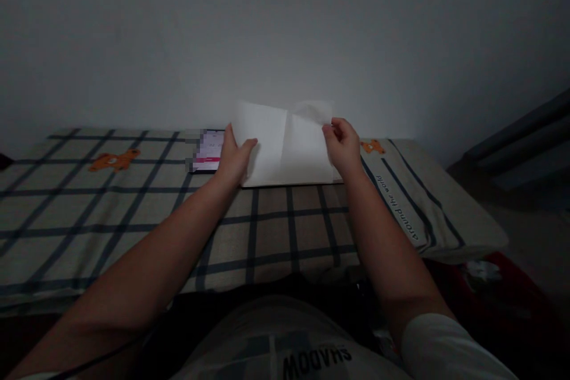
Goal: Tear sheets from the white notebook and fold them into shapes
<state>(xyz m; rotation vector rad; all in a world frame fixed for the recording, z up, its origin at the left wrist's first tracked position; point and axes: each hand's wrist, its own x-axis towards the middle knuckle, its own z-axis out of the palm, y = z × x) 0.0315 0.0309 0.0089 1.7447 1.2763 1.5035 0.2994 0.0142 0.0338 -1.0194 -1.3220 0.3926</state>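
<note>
Between my two hands a creased sheet of white paper (267, 142) is held up, tilted, over the table. A fold line runs down its middle, and its upper right part bends back. My left hand (235, 157) grips the left edge, thumb in front and fingers behind. At the right edge my right hand (342, 141) pinches the paper between thumb and curled fingers. The lower edge of the paper is close to the tablecloth, with a thin dark edge showing under it; what that is I cannot tell.
A phone (209, 151) with a lit screen lies left of my left hand, partly blurred out. The checked tablecloth (155, 243) with orange bear prints covers the table, which meets a plain wall (285, 29). Something red (512, 285) stands low at the right.
</note>
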